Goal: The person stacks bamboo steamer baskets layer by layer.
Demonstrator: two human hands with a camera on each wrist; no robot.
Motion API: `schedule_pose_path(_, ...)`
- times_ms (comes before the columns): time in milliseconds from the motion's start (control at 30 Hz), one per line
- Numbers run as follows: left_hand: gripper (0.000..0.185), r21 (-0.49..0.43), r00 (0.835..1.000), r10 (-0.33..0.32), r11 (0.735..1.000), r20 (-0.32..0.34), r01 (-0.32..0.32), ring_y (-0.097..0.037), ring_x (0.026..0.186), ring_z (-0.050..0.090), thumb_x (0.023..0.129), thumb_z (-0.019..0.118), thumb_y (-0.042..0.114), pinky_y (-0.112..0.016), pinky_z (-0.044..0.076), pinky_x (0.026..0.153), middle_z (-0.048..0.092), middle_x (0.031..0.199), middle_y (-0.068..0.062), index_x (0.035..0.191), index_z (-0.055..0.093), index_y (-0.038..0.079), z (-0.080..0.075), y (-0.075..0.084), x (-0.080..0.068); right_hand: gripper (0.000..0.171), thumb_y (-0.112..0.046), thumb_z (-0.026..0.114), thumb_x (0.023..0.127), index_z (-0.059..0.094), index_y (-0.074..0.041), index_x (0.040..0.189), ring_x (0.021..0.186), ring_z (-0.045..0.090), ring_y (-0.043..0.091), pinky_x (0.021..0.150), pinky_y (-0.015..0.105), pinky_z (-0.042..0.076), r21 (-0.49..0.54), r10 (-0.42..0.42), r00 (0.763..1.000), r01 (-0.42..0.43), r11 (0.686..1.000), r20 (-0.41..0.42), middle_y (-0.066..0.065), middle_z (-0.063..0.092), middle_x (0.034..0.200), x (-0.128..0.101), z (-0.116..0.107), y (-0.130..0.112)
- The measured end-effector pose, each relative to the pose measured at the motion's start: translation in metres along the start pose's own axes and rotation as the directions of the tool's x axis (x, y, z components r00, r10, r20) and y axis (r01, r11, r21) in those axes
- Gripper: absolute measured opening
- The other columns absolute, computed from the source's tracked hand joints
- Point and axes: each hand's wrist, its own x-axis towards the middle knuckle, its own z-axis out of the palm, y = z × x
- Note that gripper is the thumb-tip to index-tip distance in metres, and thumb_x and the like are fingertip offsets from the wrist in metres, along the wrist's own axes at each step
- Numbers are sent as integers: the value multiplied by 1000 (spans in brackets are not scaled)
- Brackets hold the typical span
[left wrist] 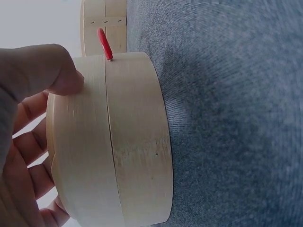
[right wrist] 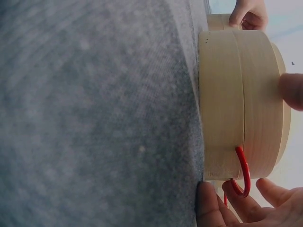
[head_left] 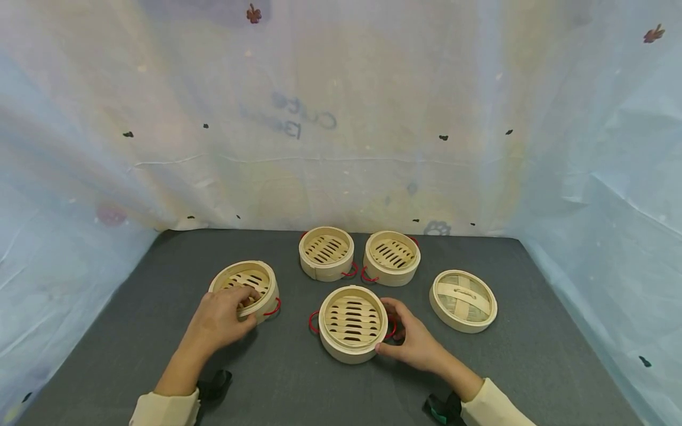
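At the left of the head view, my left hand (head_left: 218,316) grips the near rim of a round bamboo steamer basket (head_left: 270,296). Its thumb presses the outer wall of that basket (left wrist: 137,142) in the left wrist view, and the fingers reach over the rim. My right hand (head_left: 412,340) holds the right side of the middle steamer basket (head_left: 353,322), thumb at the front and fingers behind, around a red handle (right wrist: 245,172). Both baskets sit upright on the table, slatted bottoms showing.
Two more steamer baskets, one left (head_left: 326,254) and one right (head_left: 391,258), stand side by side at the back. A woven bamboo lid (head_left: 463,302) lies at the right. Beneath is a dark grey tabletop (head_left: 298,390); pale sheeting (head_left: 341,177) hangs behind it.
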Motion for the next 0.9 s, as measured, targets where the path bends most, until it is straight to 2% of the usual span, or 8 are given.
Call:
schedule_pose_path(500, 30, -23, 1000, -9, 1000, 27, 9, -6, 74, 60, 68, 77, 14, -35, 47, 67, 67, 85, 10, 96, 68, 24, 0, -1, 0, 83, -27, 79, 77, 32, -15, 145, 108, 58, 24, 74, 29, 49, 0, -5, 1000, 5, 1000, -2, 11, 53, 135, 0, 0, 1)
schedule_pose_path(900, 31, -21, 999, -21, 1000, 36, 22, -5, 74, 58, 70, 77, 14, -36, 41, 67, 66, 85, 12, 97, 68, 25, -2, 2, 0, 83, -26, 79, 77, 33, -15, 145, 108, 58, 25, 74, 30, 50, -4, -4, 1000, 4, 1000, -3, 11, 53, 135, 0, 0, -1)
